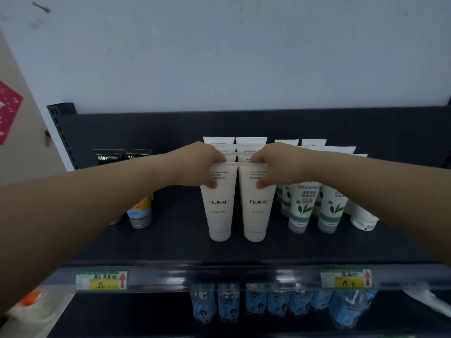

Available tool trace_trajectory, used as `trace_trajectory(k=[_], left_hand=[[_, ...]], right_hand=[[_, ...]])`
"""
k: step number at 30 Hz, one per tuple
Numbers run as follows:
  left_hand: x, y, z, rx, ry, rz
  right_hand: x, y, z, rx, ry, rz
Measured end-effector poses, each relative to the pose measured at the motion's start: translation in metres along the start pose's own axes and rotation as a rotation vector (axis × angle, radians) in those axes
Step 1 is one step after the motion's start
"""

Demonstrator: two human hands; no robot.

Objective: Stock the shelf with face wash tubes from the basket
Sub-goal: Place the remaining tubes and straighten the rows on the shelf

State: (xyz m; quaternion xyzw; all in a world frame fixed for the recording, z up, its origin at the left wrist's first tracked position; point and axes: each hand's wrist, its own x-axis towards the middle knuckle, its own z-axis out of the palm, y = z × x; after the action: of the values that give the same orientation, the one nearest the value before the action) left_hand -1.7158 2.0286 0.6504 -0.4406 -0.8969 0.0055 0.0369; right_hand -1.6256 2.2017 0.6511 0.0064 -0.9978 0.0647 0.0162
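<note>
Forearms (97, 196) cross the shelf's (170, 242) front edge, the left hand (197, 164) clamping thumb and curled fingers on the left FLORAL tube (219, 211) and the right hand (275, 164) likewise on the right FLORAL tube (256, 211), both mid-shelf ahead of rear tubes (251, 141), so stocking seems well advanced, basket unseen.

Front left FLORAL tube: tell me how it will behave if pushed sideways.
The front left FLORAL tube stands on its narrow cap with the wide crimp up, so it probably tips easily. Its body looks like soft plastic, so it likely dents under the left hand pinching it. Falling backward, the row behind would probably stop it.
</note>
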Motion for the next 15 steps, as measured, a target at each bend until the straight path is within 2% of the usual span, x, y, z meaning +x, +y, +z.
trace_trajectory(k=[15], left_hand=[[0.0008,0.0012,0.0012,-0.005,0.005,-0.015]], right_hand=[[0.0063,0.0041,0.0018,0.008,-0.004,-0.015]])
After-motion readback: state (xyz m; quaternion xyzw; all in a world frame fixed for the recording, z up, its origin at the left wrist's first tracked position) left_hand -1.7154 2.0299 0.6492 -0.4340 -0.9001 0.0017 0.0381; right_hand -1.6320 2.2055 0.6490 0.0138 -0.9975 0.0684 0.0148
